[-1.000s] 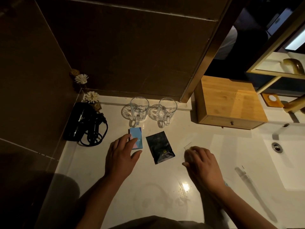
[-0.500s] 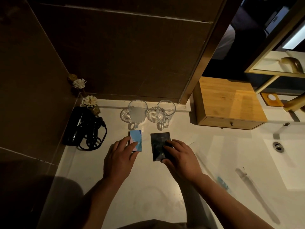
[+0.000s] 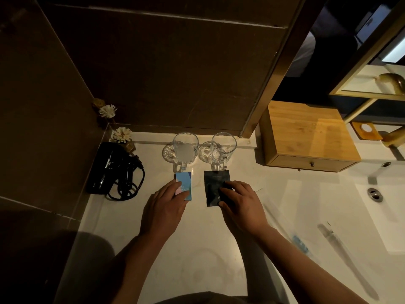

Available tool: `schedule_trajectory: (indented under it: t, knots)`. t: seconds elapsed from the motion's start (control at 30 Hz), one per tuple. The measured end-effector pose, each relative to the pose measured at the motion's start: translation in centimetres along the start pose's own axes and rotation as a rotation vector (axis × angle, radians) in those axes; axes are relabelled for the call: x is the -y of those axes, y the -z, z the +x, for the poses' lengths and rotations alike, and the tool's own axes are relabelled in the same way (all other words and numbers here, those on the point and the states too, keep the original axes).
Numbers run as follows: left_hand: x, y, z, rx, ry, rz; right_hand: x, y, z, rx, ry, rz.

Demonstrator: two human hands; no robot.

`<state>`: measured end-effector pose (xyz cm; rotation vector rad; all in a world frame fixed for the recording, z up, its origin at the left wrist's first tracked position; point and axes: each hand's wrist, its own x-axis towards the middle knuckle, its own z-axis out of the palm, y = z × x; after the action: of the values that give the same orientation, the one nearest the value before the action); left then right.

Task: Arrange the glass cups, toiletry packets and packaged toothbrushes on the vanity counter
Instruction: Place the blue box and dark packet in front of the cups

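Resting flat, the left hand (image 3: 164, 207) pressed spread fingers on a blue packet (image 3: 184, 186) with unreadable lettering; the right hand (image 3: 241, 207) likewise pinned a black packet (image 3: 213, 185).

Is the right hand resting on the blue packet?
No, the right hand presses the black packet; the left hand touches the blue packet.

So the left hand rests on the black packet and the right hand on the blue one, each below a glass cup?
Swapped: in the head view the left hand rests on the blue packet, the right hand on the black packet. Each does lie below a glass cup.
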<state>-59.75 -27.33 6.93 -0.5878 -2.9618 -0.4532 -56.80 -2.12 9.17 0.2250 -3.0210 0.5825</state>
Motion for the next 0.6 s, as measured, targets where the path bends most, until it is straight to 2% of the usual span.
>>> schedule_trajectory:
  t: [0.6]
  knots:
    - [-0.5,0.3,0.4,-0.052,0.019,-0.051,-0.2,-0.4,1.5,-0.024,-0.071,-0.013]
